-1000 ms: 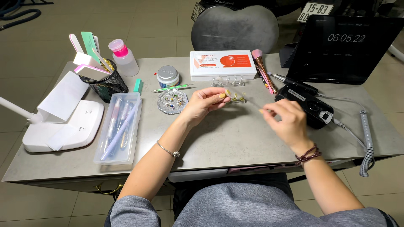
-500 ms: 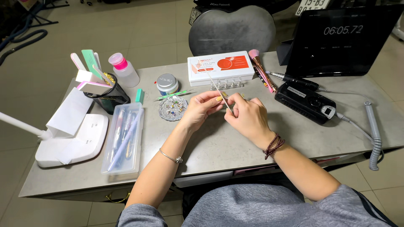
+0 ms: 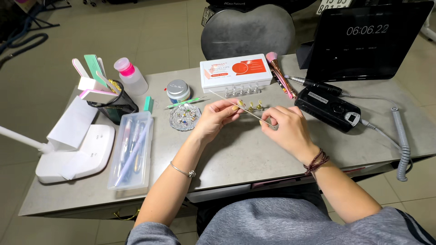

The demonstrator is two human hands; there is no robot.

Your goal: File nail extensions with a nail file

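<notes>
Closest to the camera there's a grey-clad lap tucked up against the front edge of the grey table point(image 3: 236, 159), and the strip of tabletop between that edge and the hands is bare, so that's the open room to move in. On the near left a clear plastic box of pens point(image 3: 131, 152) lies lengthwise, with a white lamp base point(image 3: 75, 152) just beside it near the left edge. Mid-table, the left hand point(image 3: 217, 119) is curled, pinching a thin pale stick point(image 3: 240, 108) between thumb and fingertips, and the right hand point(image 3: 288, 129) is closed on the other end of it; the stick runs slanted between them, upper left to lower right, held just above the tabletop. It looks very slim and straight, light wood-coloured. Right behind the hands there's a little row of nail tips on stands point(image 3: 250, 105), and just left of the left hand a small glass dish of beads point(image 3: 184, 118). On the right a black nail drill unit point(image 3: 328, 109) sits near the right hand, its coiled cord point(image 3: 402, 140) hanging off the right edge. Further back there's a white and orange box point(image 3: 236, 71), a small jar point(image 3: 178, 90), a mesh cup of files point(image 3: 111, 102), a pink-capped bottle point(image 3: 131, 77), and a dark screen point(image 3: 370, 41) at the far right corner.
</notes>
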